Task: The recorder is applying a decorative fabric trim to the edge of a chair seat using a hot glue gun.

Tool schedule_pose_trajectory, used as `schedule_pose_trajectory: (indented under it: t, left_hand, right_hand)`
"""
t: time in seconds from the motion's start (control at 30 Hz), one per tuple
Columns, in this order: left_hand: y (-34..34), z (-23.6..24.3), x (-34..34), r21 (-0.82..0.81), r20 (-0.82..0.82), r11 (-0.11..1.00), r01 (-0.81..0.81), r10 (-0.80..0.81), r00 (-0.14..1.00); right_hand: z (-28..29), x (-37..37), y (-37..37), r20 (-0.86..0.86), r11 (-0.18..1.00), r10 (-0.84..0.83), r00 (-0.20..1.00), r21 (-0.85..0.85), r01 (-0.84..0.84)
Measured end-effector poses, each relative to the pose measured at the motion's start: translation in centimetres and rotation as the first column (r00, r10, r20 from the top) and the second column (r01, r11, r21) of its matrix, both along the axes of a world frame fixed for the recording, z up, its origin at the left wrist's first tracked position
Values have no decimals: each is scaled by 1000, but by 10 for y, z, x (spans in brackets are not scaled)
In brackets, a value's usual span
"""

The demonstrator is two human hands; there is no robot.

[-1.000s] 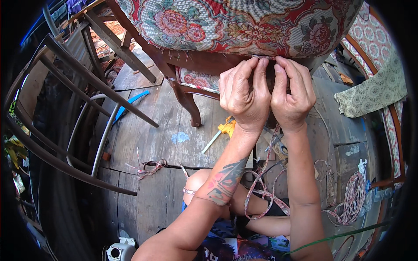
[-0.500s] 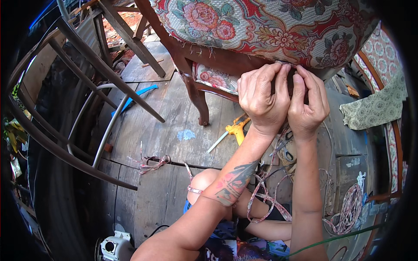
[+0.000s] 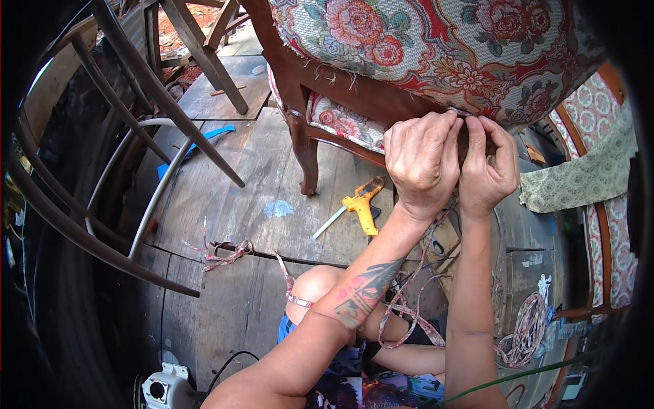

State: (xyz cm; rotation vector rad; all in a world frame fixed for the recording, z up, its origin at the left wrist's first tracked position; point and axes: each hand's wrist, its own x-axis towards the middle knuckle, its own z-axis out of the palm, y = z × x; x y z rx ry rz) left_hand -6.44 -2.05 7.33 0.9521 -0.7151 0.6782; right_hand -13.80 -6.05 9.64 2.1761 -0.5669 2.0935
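My left hand (image 3: 422,163) and my right hand (image 3: 488,167) are side by side at the lower edge of a wooden chair's padded back. Both have their fingers pinched on the edge of the floral upholstery fabric (image 3: 409,48), close to the brown wooden frame rail (image 3: 354,88). What lies right under the fingertips is mostly hidden by the hands. Loose threads hang from the fabric's raw edge to the left. Below the rail, a floral seat cushion (image 3: 344,123) shows. On the floor left of my left wrist lies a yellow glue gun (image 3: 361,206) with a pale glue stick.
A metal-framed rack (image 3: 163,102) stands at left. Patterned cord (image 3: 528,327) lies coiled at right, with more (image 3: 409,310) across my legs. A second floral chair (image 3: 599,129) with a greenish cloth (image 3: 572,187) is at right. Scissors (image 3: 437,247) lie behind my wrists.
The whole view has shifted a little, so the chair appears farther right and the glue gun shows more fully. Both hands keep pinching at the fabric edge, with small finger movements.
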Motion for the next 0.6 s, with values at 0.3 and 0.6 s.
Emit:
schedule_pose_trajectory:
  t: [0.3,0.6]
  left_hand:
    - [-9,-58,18,305,140,952,24,-69,988]
    - [-21,-67,57,336,91,936,-108,82,992]
  right_hand:
    - [0,4,5,-20,996,-91,996,-11,90]
    - [-4,0,-1,-21,996,-86,996,-18,85]
